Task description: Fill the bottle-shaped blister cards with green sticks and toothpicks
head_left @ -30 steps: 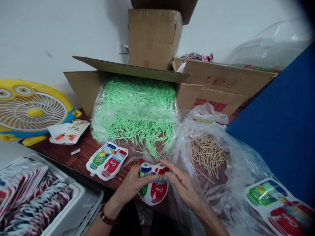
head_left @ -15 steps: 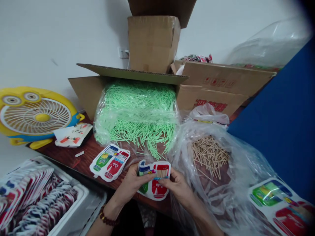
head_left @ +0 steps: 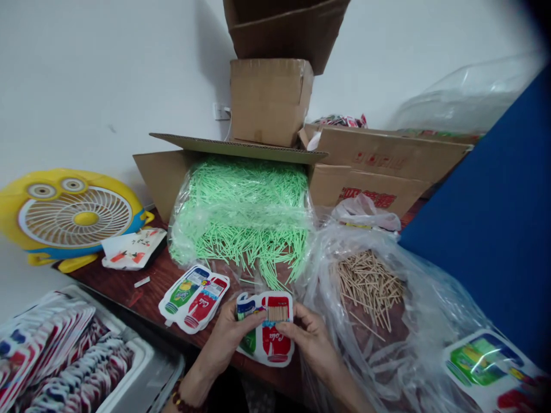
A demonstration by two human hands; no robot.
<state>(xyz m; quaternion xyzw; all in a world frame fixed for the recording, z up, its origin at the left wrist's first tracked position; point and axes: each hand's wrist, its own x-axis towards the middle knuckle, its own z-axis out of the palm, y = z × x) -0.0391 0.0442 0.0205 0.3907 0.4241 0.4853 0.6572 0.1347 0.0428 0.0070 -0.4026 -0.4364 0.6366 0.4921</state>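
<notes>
Near the table's front edge, a red, green and white printed pouch [head_left: 278, 344] is held between both hands. My left hand [head_left: 230, 330] pinches its left side, thumb across the front. My right hand [head_left: 307, 332] grips the right side, thumb on the red part. Tan sticks [head_left: 278, 313] show in the pouch's window. Another such pouch [head_left: 196, 299] lies flat to the left. Behind my hands, green sticks [head_left: 245, 212] spill from a clear bag in an open carton [head_left: 161, 180]. Loose tan sticks [head_left: 370, 287] lie on clear plastic [head_left: 318, 275] to the right.
A yellow fan [head_left: 81, 218] and a paper packet [head_left: 134, 248] stand at the left. At lower left, a white bin [head_left: 129, 373] holds many pouches. Cartons [head_left: 271, 103] are stacked behind. A blue panel [head_left: 477, 229] and another pouch [head_left: 486, 361] are at the right.
The view has tilted up slightly, so the scene sits lower. Both hands still hold the pouch; my left thumb has shifted on its front, and more tan sticks show in the window.
</notes>
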